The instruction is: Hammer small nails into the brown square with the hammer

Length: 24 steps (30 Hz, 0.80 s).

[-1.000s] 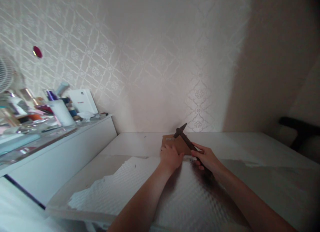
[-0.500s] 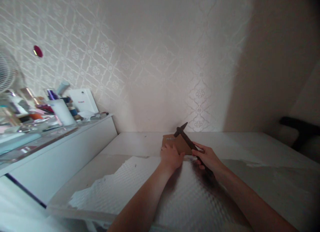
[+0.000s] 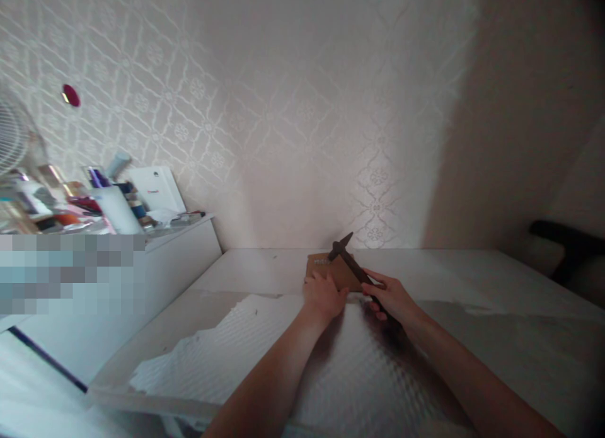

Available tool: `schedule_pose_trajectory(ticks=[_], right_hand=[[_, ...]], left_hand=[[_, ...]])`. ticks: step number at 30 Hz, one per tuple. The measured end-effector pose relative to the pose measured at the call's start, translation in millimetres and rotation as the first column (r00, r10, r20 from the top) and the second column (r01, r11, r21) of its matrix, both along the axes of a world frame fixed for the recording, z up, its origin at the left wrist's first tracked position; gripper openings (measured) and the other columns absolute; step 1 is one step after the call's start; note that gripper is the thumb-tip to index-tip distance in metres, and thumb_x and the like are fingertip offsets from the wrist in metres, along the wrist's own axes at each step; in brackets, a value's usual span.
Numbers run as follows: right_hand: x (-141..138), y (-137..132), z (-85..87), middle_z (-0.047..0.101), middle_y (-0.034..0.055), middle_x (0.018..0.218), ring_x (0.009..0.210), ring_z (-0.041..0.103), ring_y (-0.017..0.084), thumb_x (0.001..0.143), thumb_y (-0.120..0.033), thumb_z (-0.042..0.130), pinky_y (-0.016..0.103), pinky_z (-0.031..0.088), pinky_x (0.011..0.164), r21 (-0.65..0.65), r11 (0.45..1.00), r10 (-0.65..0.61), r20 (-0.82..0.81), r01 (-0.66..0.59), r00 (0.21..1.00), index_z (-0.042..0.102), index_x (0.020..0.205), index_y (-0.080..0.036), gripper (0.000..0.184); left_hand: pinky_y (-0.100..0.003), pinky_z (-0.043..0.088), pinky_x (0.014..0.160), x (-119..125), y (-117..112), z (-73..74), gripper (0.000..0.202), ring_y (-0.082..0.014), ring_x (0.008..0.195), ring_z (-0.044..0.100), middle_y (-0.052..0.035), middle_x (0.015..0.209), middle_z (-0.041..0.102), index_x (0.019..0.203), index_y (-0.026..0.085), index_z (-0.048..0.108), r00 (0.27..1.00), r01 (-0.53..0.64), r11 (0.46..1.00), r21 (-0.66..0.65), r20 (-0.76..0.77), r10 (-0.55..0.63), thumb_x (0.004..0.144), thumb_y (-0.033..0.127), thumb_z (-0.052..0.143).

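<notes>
My right hand [image 3: 390, 299] is closed round the handle of a dark, slim hammer-like tool [image 3: 350, 263], its head raised above a small brown board [image 3: 339, 271]. That board lies flat on the white table [image 3: 265, 268] near the wall. My left hand [image 3: 323, 295] rests on the board's near left edge with fingers curled down, holding it in place. Both forearms reach in over a white textured sheet [image 3: 265, 356] spread on the table.
A white shelf [image 3: 189, 236] at the left carries several bottles, a white cup [image 3: 116, 210] and a white box [image 3: 157, 190]. A fan [image 3: 12, 135] stands at the far left. A patterned wall rises behind the table. A dark chair part [image 3: 567, 242] shows at the right.
</notes>
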State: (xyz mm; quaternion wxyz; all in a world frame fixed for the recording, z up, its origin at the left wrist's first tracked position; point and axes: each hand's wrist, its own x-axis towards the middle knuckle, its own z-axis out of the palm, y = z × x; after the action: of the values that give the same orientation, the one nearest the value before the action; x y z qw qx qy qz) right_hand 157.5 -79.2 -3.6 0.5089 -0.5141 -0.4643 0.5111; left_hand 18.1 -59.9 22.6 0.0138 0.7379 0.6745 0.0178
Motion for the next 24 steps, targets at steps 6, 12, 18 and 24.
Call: schedule_pose_trajectory(ticks=[6, 12, 18, 24], right_hand=[[0.1, 0.7, -0.6, 0.049, -0.0043, 0.059, 0.036, 0.039, 0.005, 0.076, -0.019, 0.054, 0.014, 0.027, 0.028, -0.007, 1.000, -0.012, 0.000, 0.012, 1.000, 0.046, 0.131, -0.016, 0.056], [0.0, -0.5, 3.3, 0.049, -0.0039, 0.060, 0.036, 0.038, 0.004, 0.078, -0.018, 0.052, 0.014, 0.026, 0.028, -0.029, 0.999, -0.029, 0.005, 0.029, 1.000, 0.045, 0.132, -0.017, 0.055], [0.5, 0.6, 2.6, 0.049, -0.0038, 0.061, 0.036, 0.039, 0.004, 0.077, -0.017, 0.053, 0.013, 0.027, 0.028, -0.026, 1.000, -0.015, -0.011, 0.014, 1.000, 0.045, 0.131, -0.016, 0.055], [-0.1, 1.7, 0.2, 0.049, -0.0044, 0.059, 0.035, 0.038, 0.004, 0.077, -0.016, 0.052, 0.014, 0.027, 0.027, -0.028, 0.999, -0.021, -0.010, 0.021, 1.000, 0.043, 0.133, -0.013, 0.057]], left_hand=[[-0.039, 0.041, 0.085, -0.4, 0.2, -2.0, 0.064, -0.0340, 0.110, 0.050, -0.0210, 0.125, 0.048, 0.127, 0.015, 0.046, 1.000, 0.006, 1.000, 0.018, 0.013, -0.007, 0.082, 0.059, 0.038], [-0.040, 0.041, 0.085, -0.7, 0.8, -3.0, 0.064, -0.0342, 0.109, 0.051, -0.0217, 0.125, 0.047, 0.126, 0.014, 0.047, 1.000, 0.002, 1.000, 0.025, 0.015, -0.003, 0.081, 0.059, 0.039], [-0.040, 0.041, 0.086, -0.7, 1.0, -2.4, 0.064, -0.0340, 0.109, 0.050, -0.0209, 0.125, 0.048, 0.127, 0.015, 0.046, 1.000, 0.007, 1.000, 0.014, -0.005, -0.007, 0.082, 0.059, 0.038], [-0.040, 0.041, 0.086, -0.3, 0.6, -2.9, 0.064, -0.0342, 0.112, 0.049, -0.0208, 0.127, 0.046, 0.127, 0.014, 0.046, 1.000, 0.000, 1.000, 0.015, 0.007, 0.000, 0.082, 0.059, 0.039]])
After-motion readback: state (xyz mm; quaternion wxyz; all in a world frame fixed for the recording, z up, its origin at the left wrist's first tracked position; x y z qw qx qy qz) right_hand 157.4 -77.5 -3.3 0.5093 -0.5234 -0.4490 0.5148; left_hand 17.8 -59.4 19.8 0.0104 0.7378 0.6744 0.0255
